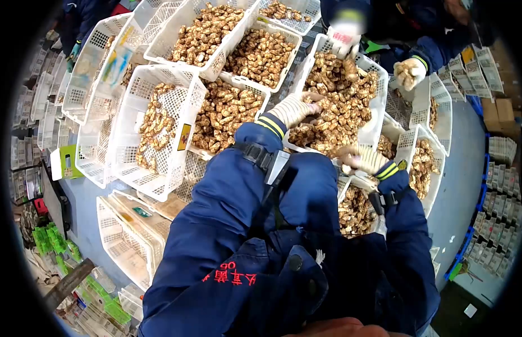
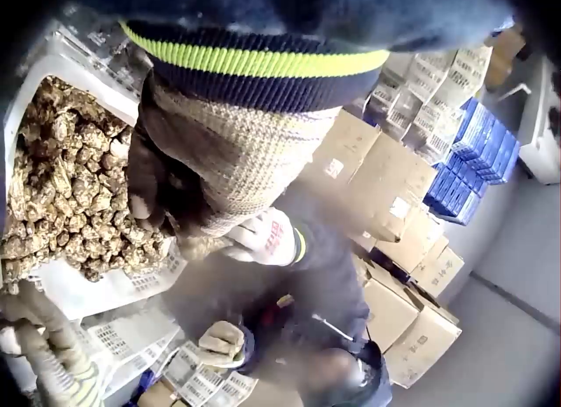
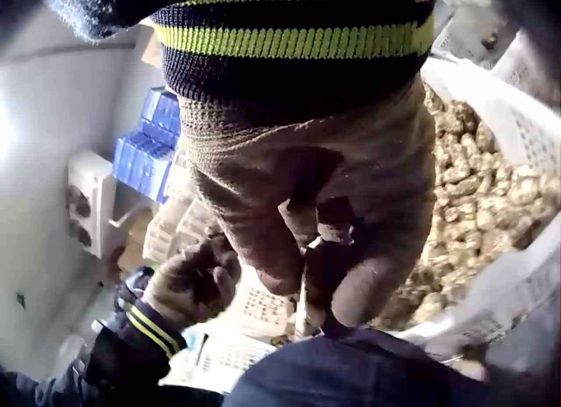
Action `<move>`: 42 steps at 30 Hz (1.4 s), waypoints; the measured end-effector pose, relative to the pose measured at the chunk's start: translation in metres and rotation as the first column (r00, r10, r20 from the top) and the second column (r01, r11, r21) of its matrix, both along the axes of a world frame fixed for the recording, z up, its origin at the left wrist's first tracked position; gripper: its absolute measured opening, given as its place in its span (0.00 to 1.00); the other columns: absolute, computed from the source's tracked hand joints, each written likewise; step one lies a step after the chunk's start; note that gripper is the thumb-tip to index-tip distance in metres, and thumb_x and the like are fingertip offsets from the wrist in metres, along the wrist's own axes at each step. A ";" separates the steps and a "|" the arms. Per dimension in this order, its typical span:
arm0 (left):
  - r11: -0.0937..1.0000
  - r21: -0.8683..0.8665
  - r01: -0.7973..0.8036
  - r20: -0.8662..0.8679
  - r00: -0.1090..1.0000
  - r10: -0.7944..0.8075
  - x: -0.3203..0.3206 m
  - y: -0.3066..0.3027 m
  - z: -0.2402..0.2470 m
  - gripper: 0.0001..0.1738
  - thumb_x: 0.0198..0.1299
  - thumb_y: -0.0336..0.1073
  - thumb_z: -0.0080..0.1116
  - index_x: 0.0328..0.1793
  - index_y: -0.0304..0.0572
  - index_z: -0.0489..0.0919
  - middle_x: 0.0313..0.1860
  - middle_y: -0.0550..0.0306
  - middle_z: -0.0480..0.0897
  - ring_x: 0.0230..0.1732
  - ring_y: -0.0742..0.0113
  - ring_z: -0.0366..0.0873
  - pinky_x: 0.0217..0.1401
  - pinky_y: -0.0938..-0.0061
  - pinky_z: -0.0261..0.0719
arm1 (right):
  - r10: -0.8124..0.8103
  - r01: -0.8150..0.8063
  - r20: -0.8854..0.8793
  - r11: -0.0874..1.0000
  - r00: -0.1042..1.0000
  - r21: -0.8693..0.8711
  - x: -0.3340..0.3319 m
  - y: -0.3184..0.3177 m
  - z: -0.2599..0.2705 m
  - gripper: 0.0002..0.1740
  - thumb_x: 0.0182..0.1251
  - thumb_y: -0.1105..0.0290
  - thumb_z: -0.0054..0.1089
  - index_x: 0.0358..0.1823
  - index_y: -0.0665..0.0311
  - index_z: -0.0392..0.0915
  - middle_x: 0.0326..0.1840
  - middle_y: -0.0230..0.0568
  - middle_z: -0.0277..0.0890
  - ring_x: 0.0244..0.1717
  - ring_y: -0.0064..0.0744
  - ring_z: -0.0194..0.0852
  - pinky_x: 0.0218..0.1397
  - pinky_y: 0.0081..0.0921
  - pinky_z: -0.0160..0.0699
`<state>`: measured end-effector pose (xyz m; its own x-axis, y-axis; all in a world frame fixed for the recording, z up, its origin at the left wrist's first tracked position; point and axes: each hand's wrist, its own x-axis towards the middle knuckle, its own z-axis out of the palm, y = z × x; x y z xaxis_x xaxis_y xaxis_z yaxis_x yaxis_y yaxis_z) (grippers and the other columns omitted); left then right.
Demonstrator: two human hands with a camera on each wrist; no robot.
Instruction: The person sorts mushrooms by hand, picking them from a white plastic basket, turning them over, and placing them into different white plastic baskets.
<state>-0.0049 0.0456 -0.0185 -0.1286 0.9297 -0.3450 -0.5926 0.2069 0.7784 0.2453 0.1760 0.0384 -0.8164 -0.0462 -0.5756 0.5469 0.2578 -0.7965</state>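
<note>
My gloved left hand (image 1: 301, 109) reaches over the left side of a white crate (image 1: 383, 92) heaped with brown and pale mushrooms (image 1: 339, 106). Its fingers (image 2: 147, 192) are curled, and what lies inside them is hidden; I cannot tell if they hold anything. At the crate's near right corner is my gloved right hand (image 1: 361, 159), fingers and thumb bent around a small pale piece (image 2: 10, 340). Dark stains cover the finger side of the right glove (image 3: 307, 197). Below the right forearm, another crate of mushrooms (image 1: 355, 210) sits close to my legs.
Across the crate, another person's gloved hand (image 1: 346, 40) is over the mushrooms, the other glove (image 1: 410, 73) beside it. Several more mushroom crates (image 1: 160, 129) stand to the left, a further one (image 1: 422, 165) to the right. Cardboard boxes (image 2: 372, 184) are stacked beyond.
</note>
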 end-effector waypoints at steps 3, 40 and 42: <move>0.999 -0.003 -0.051 -0.020 0.998 0.051 -0.002 0.001 0.002 0.24 0.59 0.31 0.61 0.62 0.39 0.71 0.40 0.55 0.80 0.38 0.67 0.80 0.43 0.71 0.84 | 0.253 -0.309 0.249 0.926 0.935 0.218 0.058 0.009 -0.014 0.22 0.62 0.56 0.55 0.52 0.62 0.77 0.46 0.46 0.80 0.48 0.38 0.78 0.53 0.33 0.74; 0.890 -0.129 -0.437 0.018 0.896 0.443 -0.013 0.009 -0.005 0.22 0.58 0.30 0.58 0.59 0.39 0.70 0.41 0.57 0.78 0.35 0.69 0.79 0.36 0.80 0.81 | -0.592 0.589 0.130 0.705 0.795 -0.395 -0.005 0.039 -0.118 0.36 0.63 0.57 0.58 0.70 0.58 0.58 0.58 0.37 0.69 0.55 0.28 0.69 0.57 0.30 0.72; 0.881 -0.146 -0.451 0.018 0.889 0.458 -0.013 0.009 -0.003 0.23 0.58 0.30 0.58 0.60 0.39 0.69 0.41 0.57 0.78 0.35 0.69 0.78 0.36 0.79 0.81 | -0.601 0.587 0.139 0.659 0.787 -0.470 -0.009 0.036 -0.113 0.34 0.63 0.61 0.58 0.71 0.52 0.57 0.54 0.33 0.70 0.53 0.29 0.70 0.56 0.36 0.74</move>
